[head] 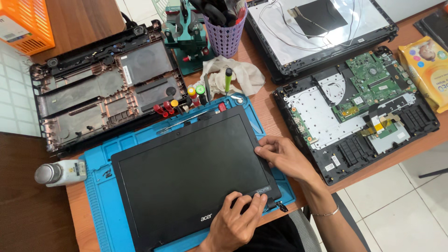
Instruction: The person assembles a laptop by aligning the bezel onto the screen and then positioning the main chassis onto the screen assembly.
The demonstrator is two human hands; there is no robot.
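On blue mat [100, 186]: left hand [235, 224], right hand [287, 158] fingers pinching laptop screen [191, 175] bezel corner; motherboard chassis [359, 112] just beside.

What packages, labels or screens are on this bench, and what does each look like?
Laptop screen panel: on the blue mat, dark, black-framed; left hand and right hand press its right corner.
Wipes packet: far right, yellow and orange.
White bottle: left edge, lying down, grey cap.
Orange crate: top left, white label.
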